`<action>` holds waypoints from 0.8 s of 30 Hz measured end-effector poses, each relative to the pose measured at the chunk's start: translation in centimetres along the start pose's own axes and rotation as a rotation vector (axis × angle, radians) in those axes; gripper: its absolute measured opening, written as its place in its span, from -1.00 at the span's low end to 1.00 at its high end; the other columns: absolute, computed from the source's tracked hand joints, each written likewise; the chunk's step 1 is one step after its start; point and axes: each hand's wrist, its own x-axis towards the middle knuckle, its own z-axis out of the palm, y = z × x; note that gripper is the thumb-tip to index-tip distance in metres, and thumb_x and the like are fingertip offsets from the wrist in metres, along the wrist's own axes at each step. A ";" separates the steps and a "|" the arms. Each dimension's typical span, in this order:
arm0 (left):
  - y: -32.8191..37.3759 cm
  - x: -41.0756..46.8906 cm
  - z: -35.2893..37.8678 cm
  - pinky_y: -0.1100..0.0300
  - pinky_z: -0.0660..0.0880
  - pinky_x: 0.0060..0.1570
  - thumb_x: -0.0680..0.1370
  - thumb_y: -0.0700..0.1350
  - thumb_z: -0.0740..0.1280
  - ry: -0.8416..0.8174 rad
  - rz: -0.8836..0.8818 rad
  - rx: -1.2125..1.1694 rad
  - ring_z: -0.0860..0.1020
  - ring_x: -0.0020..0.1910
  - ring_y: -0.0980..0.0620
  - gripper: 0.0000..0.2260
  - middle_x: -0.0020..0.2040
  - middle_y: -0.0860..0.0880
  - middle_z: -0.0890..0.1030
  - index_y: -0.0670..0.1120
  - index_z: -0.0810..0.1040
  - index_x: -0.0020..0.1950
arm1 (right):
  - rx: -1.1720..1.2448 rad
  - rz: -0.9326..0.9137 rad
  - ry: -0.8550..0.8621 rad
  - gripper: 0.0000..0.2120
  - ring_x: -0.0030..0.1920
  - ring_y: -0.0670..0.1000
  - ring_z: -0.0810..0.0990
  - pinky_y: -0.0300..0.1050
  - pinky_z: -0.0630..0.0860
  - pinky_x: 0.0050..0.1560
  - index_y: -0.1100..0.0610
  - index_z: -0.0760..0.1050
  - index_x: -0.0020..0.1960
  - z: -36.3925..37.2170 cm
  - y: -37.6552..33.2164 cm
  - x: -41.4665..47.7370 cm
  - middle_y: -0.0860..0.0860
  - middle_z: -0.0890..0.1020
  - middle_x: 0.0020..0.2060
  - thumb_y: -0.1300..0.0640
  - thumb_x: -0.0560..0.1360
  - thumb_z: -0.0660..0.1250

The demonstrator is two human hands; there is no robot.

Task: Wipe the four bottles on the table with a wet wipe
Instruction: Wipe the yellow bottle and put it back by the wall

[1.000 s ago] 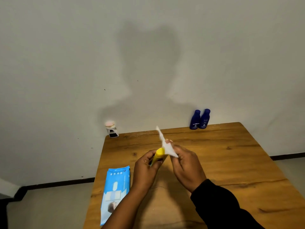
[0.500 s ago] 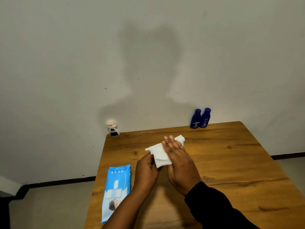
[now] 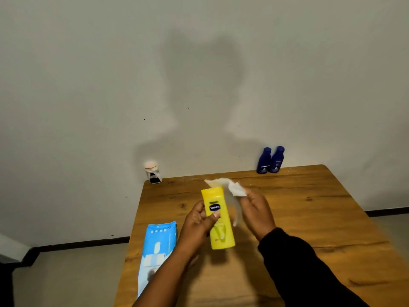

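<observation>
A wooden table (image 3: 309,218) stands against a pale wall, seen from above by the person working at it. At the far left corner stands a small white bottle (image 3: 152,172) with a pale cap. Nearer, along the left edge, lies a blue wipe pack (image 3: 156,251), flat and partly over the edge. Just right of it, the left hand (image 3: 197,224) grips a yellow bottle (image 3: 219,218) around its middle, thumb across the label, holding it above the table with its far end tilted away. Right of that, the right hand (image 3: 254,209) pinches a white wipe (image 3: 230,189), which drapes over the bottle's far end and trails down its right side (the wipe is blurred, so exactly where it touches is unclear). At the far right, against the wall, two dark blue bottles (image 3: 270,160) stand upright, touching. This looks like the wiping of the yellow bottle, seemingly with three bottles to go. The next move likely calls for drawing the wipe along the body while the left hand turns it to expose the sides its fingers cover.
</observation>
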 end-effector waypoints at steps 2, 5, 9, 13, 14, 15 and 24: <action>0.5 0.0 -0.5 0.11 0.63 -0.26 0.58 -0.28 0.27 -0.005 -0.100 -0.218 0.67 -0.22 -0.01 -0.72 -0.06 -0.07 0.71 -0.08 0.49 0.27 | 0.241 0.145 0.040 -0.71 -0.04 0.05 0.64 -0.07 0.52 -0.03 0.05 0.66 -0.03 -0.8 -0.6 0.6 0.03 0.70 -0.12 0.21 0.63 0.17; 1.5 0.0 -0.8 0.17 0.55 -0.46 0.53 -0.19 0.27 -0.058 -0.195 -0.316 0.56 -0.39 -0.03 -0.66 -0.12 -0.14 0.62 0.01 0.50 0.29 | 0.288 0.133 0.000 -0.72 -0.12 -0.09 0.62 -0.20 0.51 -0.09 0.00 0.63 -0.06 -1.0 -2.1 0.5 -0.08 0.69 -0.20 0.17 0.63 0.17; 1.8 0.2 -0.6 0.26 0.43 -0.56 0.55 -0.15 0.24 -0.127 -0.224 -0.374 0.45 -0.48 0.02 -0.63 -0.18 -0.12 0.55 -0.03 0.48 0.36 | -0.069 -0.125 -0.092 -0.73 0.01 -0.32 0.56 -0.36 0.48 0.01 0.03 0.60 0.17 0.0 -2.0 0.5 -0.24 0.67 -0.05 0.18 0.59 0.18; 2.3 0.2 -0.2 0.31 0.36 -0.61 0.60 -0.16 0.18 -0.097 -0.276 -0.426 0.44 -0.54 0.04 -0.72 -0.21 -0.12 0.55 -0.12 0.47 0.30 | -0.377 -0.326 -0.179 -0.49 0.48 -0.11 0.27 -0.10 0.25 0.47 0.12 0.38 0.43 0.2 -1.2 0.5 -0.03 0.39 0.44 0.18 0.50 0.06; 2.4 0.2 -0.1 0.31 0.36 -0.62 0.60 -0.18 0.16 -0.084 -0.287 -0.440 0.44 -0.54 0.04 -0.72 -0.21 -0.13 0.56 -0.12 0.47 0.29 | -0.424 -0.358 -0.191 -0.47 0.50 -0.09 0.23 -0.05 0.23 0.49 0.12 0.36 0.45 0.3 -1.1 0.2 -0.02 0.35 0.46 0.14 0.49 0.03; 2.4 0.2 -0.1 0.31 0.37 -0.61 0.59 -0.19 0.15 -0.071 -0.298 -0.463 0.47 -0.54 0.03 -0.71 -0.21 -0.14 0.59 -0.14 0.47 0.29 | -0.455 -0.390 -0.215 -0.44 0.51 -0.07 0.20 -0.01 0.21 0.50 0.12 0.34 0.46 0.5 -1.1 -0.3 -0.01 0.33 0.47 0.12 0.48 0.01; 2.7 -0.1 -0.2 0.14 0.60 -0.45 0.60 -0.18 0.18 0.011 -0.379 -0.667 0.66 -0.38 -0.10 -0.74 -0.12 -0.25 0.68 -0.22 0.50 0.24 | -0.409 -0.470 -0.291 -0.44 0.51 -0.08 0.20 0.00 0.15 0.52 0.12 0.36 0.45 1.8 -1.5 -1.8 -0.02 0.36 0.46 0.11 0.46 0.03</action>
